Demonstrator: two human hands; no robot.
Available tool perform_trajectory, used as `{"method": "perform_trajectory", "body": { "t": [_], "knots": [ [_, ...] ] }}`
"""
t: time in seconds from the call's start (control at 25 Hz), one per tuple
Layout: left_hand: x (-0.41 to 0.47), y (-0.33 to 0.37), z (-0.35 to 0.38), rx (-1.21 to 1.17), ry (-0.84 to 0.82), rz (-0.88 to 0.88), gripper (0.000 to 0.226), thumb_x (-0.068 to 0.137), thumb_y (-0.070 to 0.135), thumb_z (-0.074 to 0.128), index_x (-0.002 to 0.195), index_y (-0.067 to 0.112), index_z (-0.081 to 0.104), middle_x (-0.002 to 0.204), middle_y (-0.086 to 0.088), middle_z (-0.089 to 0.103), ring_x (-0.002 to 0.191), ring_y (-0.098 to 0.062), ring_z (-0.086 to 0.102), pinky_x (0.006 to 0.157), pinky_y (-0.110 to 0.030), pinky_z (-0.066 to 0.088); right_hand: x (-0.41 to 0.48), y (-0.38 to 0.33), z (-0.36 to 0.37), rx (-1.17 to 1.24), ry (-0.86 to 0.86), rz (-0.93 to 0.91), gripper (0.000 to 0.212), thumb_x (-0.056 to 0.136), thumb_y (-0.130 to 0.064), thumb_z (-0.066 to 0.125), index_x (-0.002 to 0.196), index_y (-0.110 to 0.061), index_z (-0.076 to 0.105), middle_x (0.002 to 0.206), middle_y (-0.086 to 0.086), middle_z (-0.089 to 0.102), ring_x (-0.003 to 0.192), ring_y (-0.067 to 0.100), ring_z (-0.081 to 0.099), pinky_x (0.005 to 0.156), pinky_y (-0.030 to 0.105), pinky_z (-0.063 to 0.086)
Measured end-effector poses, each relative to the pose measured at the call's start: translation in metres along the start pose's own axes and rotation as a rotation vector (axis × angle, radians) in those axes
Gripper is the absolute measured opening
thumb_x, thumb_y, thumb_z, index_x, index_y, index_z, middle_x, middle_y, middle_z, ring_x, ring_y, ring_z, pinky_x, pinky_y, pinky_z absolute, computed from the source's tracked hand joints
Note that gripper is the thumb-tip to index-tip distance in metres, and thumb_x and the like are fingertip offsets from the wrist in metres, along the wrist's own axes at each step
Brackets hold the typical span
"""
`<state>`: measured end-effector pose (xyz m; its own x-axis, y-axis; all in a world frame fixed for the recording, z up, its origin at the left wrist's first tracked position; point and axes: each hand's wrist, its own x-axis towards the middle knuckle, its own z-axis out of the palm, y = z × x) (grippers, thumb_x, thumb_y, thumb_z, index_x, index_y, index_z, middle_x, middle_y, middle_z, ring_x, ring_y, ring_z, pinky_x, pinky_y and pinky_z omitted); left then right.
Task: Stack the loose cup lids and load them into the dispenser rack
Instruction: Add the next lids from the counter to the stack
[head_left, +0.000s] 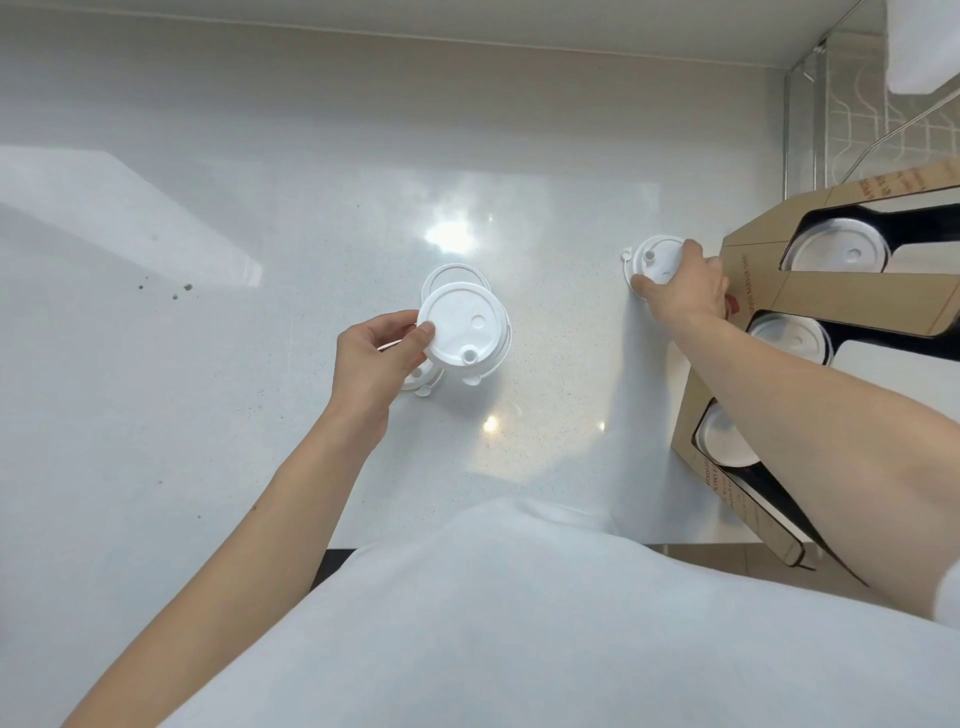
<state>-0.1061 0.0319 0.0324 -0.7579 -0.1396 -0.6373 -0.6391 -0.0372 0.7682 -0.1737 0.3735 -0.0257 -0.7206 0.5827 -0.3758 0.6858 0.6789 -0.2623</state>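
Left hand (376, 358) pinches the top lid (460, 327) by its rim, fingers (423, 332) closed on the edge, likely to square it over the pile (457, 345) well left of the rack (810, 291) on the counter (260, 260). Right hand (683, 283) clasps a second stack (655, 260) just beside the rack, probably staged for loading. The rack's slots already show lids (836, 252). A few loose lids lie under the pile, unaligned.

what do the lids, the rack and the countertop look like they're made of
Round white cup lids: likely thin moulded plastic, matte, with raised rims and a sip plug. Tan slotted dispenser rack: looks like printed corrugated cardboard, with folded edges. Pale speckled countertop: glossy, mirrors the lights; stone or solid surface, can't tell which.
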Motion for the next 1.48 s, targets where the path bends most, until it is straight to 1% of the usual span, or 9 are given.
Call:
{"method": "perform_trajectory", "body": {
  "t": [0.08,0.28,0.48,0.56,0.68,0.88,1.08,1.2,1.48],
  "knots": [
    [0.002,0.000,-0.001,0.001,0.004,0.001,0.021,0.091,0.015,0.074,0.112,0.011,0.074,0.115,-0.013,0.075,0.102,-0.022,0.072,0.102,-0.043,0.056,-0.004,0.002,0.000,0.025,0.016,-0.001,0.073,0.079,-0.043,0.072,0.138,-0.013,0.042,0.137,0.013,0.044,0.131,0.034,0.041,0.088,0.042,0.043],
    [0.006,-0.002,0.002,0.013,0.004,-0.014,0.034,0.090,0.017,0.075,0.122,0.005,0.072,0.118,-0.013,0.075,0.109,-0.027,0.072,0.102,-0.045,0.056,-0.018,-0.003,0.004,0.148,0.029,-0.001,0.075,0.072,-0.046,0.078,0.130,-0.008,0.048,0.134,0.010,0.049,0.121,0.031,0.052,0.094,0.044,0.046],
    [0.006,-0.004,0.001,0.004,0.023,-0.028,0.032,0.090,0.016,0.075,0.120,0.005,0.072,0.120,-0.014,0.074,0.114,-0.028,0.071,0.104,-0.043,0.055,-0.059,-0.019,0.015,0.428,-0.003,0.059,0.078,0.077,-0.037,0.080,0.140,-0.010,0.044,0.140,0.006,0.045,0.126,0.025,0.049,0.093,0.028,0.037],
    [-0.021,-0.012,-0.005,-0.039,-0.037,0.026,0.030,0.091,0.015,0.074,0.119,0.004,0.072,0.120,-0.016,0.073,0.115,-0.028,0.070,0.104,-0.043,0.055,-0.101,-0.007,0.009,0.570,0.035,-0.016,0.083,0.077,-0.035,0.080,0.145,-0.011,0.039,0.143,0.004,0.043,0.130,0.023,0.046,0.100,0.026,0.035],
    [-0.019,-0.007,-0.004,-0.049,-0.035,0.024,0.023,0.091,0.014,0.074,0.113,0.007,0.072,0.119,-0.017,0.073,0.116,-0.029,0.070,0.103,-0.040,0.055,-0.121,-0.013,0.009,0.648,-0.014,-0.090,0.090,0.074,-0.037,0.083,0.147,-0.014,0.037,0.140,-0.002,0.043,0.129,0.022,0.050,0.109,0.038,0.042],
    [-0.022,0.004,-0.009,-0.090,-0.047,0.037,0.021,0.092,0.011,0.072,0.112,0.006,0.071,0.110,-0.011,0.075,0.111,-0.025,0.072,0.097,-0.032,0.058,-0.154,-0.024,-0.011,0.829,-0.169,-0.262,0.085,0.075,-0.029,0.086,0.147,-0.021,0.042,0.146,-0.007,0.046,0.123,0.010,0.056,0.098,0.022,0.049],
    [-0.033,0.010,-0.015,-0.106,-0.075,0.046,0.014,0.092,0.011,0.072,0.106,0.010,0.072,0.114,-0.014,0.075,0.112,-0.024,0.072,0.090,-0.026,0.058,-0.178,-0.024,-0.025,0.821,-0.340,-0.445,0.080,0.070,-0.019,0.090,0.141,-0.021,0.051,0.139,-0.005,0.050,0.124,0.010,0.057,0.101,0.019,0.048],
    [-0.037,0.012,-0.015,-0.079,-0.105,0.046,0.027,0.091,0.012,0.073,0.116,0.003,0.070,0.117,-0.015,0.075,0.114,-0.025,0.072,0.096,-0.030,0.058,-0.180,-0.024,-0.027,0.743,-0.449,-0.528,0.084,0.069,-0.017,0.091,0.142,-0.022,0.050,0.142,-0.006,0.052,0.128,0.008,0.054,0.104,0.022,0.047],
    [-0.045,0.015,-0.011,-0.072,-0.154,0.060,0.032,0.092,0.010,0.072,0.122,0.000,0.069,0.120,-0.018,0.074,0.115,-0.025,0.072,0.094,-0.027,0.059,-0.185,-0.032,-0.030,0.677,-0.541,-0.583,0.085,0.069,-0.010,0.090,0.143,-0.023,0.049,0.144,-0.007,0.050,0.128,0.004,0.054,0.101,0.020,0.048]
  ]
}}
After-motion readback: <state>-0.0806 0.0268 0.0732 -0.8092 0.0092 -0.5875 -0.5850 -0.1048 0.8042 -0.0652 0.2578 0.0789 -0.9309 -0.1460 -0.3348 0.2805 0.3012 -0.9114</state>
